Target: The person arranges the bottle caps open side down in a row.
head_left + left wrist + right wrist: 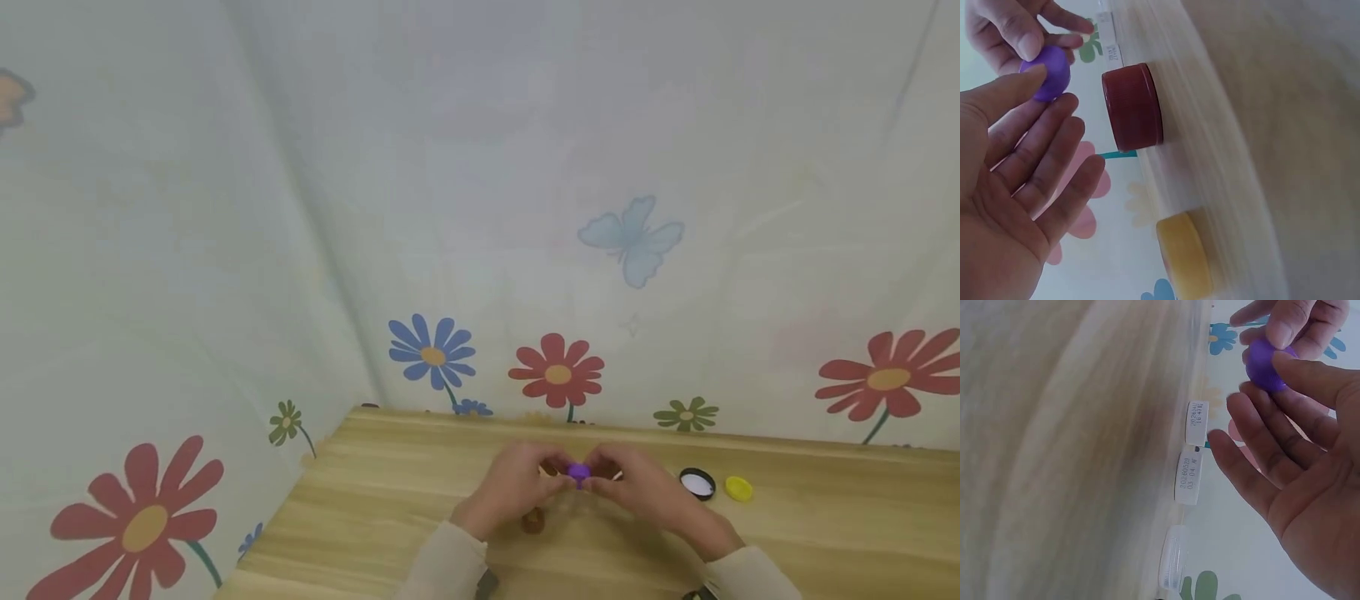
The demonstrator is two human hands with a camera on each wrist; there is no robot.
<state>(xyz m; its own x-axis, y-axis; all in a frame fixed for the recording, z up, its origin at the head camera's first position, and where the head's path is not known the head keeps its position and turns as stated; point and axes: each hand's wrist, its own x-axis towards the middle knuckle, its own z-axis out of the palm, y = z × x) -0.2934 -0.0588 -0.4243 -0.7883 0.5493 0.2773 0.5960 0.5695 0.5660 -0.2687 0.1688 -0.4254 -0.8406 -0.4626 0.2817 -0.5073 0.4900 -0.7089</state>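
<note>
Both hands meet over the wooden table around a small round purple bottle cap [578, 472]. My left hand [517, 479] pinches it between thumb and fingertips from the left. From the other side my right hand [637, 483] pinches it too. Up close, the purple cap [1265, 365] shows fine ridges along its side in the right wrist view, with the thumb partly covering it. The remaining fingers of each hand spread loosely, holding nothing. A dark red-brown lid [1132, 107] stands on the table beyond the left hand, with a yellow lid [1185, 256] beside it.
Right of the hands lie a black-rimmed lid with a white inside [697, 484] and a yellow cap [738, 489]. The right wrist view shows two white caps with printed dates, one nearer [1189, 477], plus a clear ridged cap [1174, 557]. A flower-printed curtain [480, 208] hangs behind the table.
</note>
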